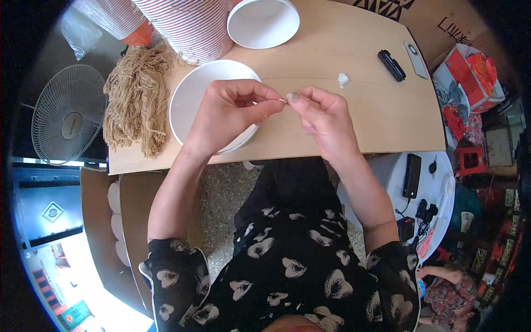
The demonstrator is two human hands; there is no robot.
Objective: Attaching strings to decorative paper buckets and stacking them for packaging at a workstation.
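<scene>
Our left hand (pixel 229 110) is closed to a pinch, thumb against index finger, on one end of a small strand (pixel 284 101). The strand is thin and pale tan, and only a short bit shows between the fingertips; it is too small for us to tell its weave or full length. At its three o'clock, our right hand (pixel 326 122) pinches it too, its thumb and fingertips close together. We have it raised over the worktop (pixel 398 122).

Reading left to right from the strand, we find a bundle of tan yarn (pixel 138 99) at nine o'clock, loose and shaggy. Nearer on that line, a white bowl (pixel 187 97) sits partly behind our left hand. A tall stack of nested bowls (pixel 185 27) with fine red lines stands at ten o'clock, and a tilted white bowl (pixel 263 23) lies between eleven and twelve. Between two and three we see a white tuft (pixel 343 80), then a black object (pixel 391 65) farther out.
</scene>
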